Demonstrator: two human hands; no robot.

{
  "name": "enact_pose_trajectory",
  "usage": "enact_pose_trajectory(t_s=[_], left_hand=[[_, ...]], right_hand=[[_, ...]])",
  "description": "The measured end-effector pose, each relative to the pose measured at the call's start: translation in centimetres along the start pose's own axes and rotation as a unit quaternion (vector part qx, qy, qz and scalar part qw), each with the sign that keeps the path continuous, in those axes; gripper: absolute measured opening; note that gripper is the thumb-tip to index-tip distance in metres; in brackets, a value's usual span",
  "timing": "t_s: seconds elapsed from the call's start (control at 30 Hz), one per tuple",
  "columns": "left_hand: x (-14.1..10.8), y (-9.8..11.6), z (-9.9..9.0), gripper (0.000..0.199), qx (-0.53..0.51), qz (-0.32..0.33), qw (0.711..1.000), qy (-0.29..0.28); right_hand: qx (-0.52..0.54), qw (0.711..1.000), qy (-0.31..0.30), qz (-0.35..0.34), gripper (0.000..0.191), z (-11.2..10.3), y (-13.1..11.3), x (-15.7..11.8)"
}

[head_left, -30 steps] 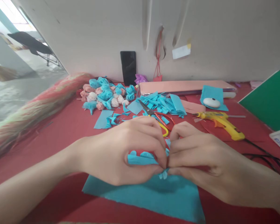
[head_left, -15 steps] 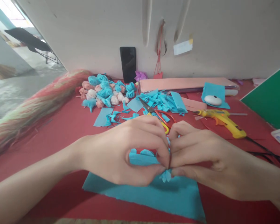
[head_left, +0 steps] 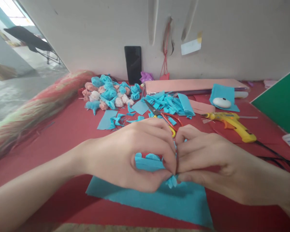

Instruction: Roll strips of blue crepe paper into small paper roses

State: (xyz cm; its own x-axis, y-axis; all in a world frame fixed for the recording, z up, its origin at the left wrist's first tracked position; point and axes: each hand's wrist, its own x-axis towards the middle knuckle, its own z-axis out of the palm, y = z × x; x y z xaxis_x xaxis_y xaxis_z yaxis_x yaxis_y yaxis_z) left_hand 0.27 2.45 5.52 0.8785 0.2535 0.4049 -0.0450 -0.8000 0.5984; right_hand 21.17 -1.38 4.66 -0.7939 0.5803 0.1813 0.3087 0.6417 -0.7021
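Note:
A small gathered piece of blue crepe paper [head_left: 171, 182] is pinched between the fingertips of my left hand [head_left: 137, 154] and my right hand [head_left: 207, 164]. Both hands meet at the fingertips, and the upper part of the piece is hidden behind them. Beneath them lies a large flat blue sheet [head_left: 145, 203] on the red surface [head_left: 70, 135]. Scissors [head_left: 168, 120] with red and yellow handles rest just beyond my fingers, partly covered by my left hand.
Behind are paper flowers [head_left: 108, 93], blue strips [head_left: 166, 104], a phone [head_left: 133, 64] against the wall and a pink paper pack [head_left: 193, 85]. On the right lie a yellow glue gun [head_left: 234, 124] with its cord, a white oval object [head_left: 221, 102] and a green board [head_left: 280, 100].
The view has shifted very slightly. Both hands keep the same pinch on the blue paper piece, with hardly any movement.

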Motion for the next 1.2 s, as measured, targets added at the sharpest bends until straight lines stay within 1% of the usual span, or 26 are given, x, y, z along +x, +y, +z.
enact_pose_trajectory(t_s=[0.2, 0.3, 0.47, 0.6, 0.73, 0.93, 1.03, 1.1, 1.17, 1.2], left_hand=[[0.1, -0.33, 0.23, 0.019, -0.044, 0.005, 0.999, -0.005], [0.0, -0.52, 0.36, 0.019, -0.057, 0.01, 0.998, -0.005], [-0.17, -0.52, 0.33, 0.017, -0.066, 0.023, 0.997, -0.009], [-0.15, -0.47, 0.15, 0.017, -0.082, 0.013, 0.996, -0.018], [-0.1, -0.51, 0.14, 0.012, -0.09, -0.003, 0.996, -0.012], [-0.05, -0.46, 0.12, 0.01, -0.113, -0.002, 0.994, -0.011], [-0.3, -0.5, 0.05, 0.011, -0.116, -0.02, 0.993, -0.007], [-0.54, -0.63, 0.1, 0.01, -0.131, -0.042, 0.99, 0.011], [-0.68, -0.83, 0.29, 0.008, -0.163, -0.07, 0.982, 0.057], [-0.68, -0.92, 0.43, 0.008, -0.181, -0.086, 0.976, 0.088]], right_hand=[[0.022, 0.999, -0.008, -0.032, 0.015, 0.11, 0.54, 0.36], [0.034, 0.999, -0.014, -0.036, 0.012, 0.1, 0.49, 0.4], [0.031, 0.999, -0.012, -0.031, 0.013, -0.06, 0.22, 0.41], [0.047, 0.998, -0.008, -0.039, 0.013, -0.01, 0.52, 0.39], [0.065, 0.997, 0.007, -0.05, 0.014, 0.0, 0.91, 0.44], [0.08, 0.996, 0.003, -0.028, 0.016, 0.09, 0.77, 0.56], [0.095, 0.995, 0.019, -0.015, 0.017, 0.2, 0.85, 0.32], [0.126, 0.991, 0.04, 0.006, 0.016, 0.24, 0.93, 0.12], [0.199, 0.978, 0.058, 0.038, 0.018, 0.29, 0.98, 0.01], [0.251, 0.964, 0.062, 0.055, 0.019, 0.34, 0.99, -0.01]])
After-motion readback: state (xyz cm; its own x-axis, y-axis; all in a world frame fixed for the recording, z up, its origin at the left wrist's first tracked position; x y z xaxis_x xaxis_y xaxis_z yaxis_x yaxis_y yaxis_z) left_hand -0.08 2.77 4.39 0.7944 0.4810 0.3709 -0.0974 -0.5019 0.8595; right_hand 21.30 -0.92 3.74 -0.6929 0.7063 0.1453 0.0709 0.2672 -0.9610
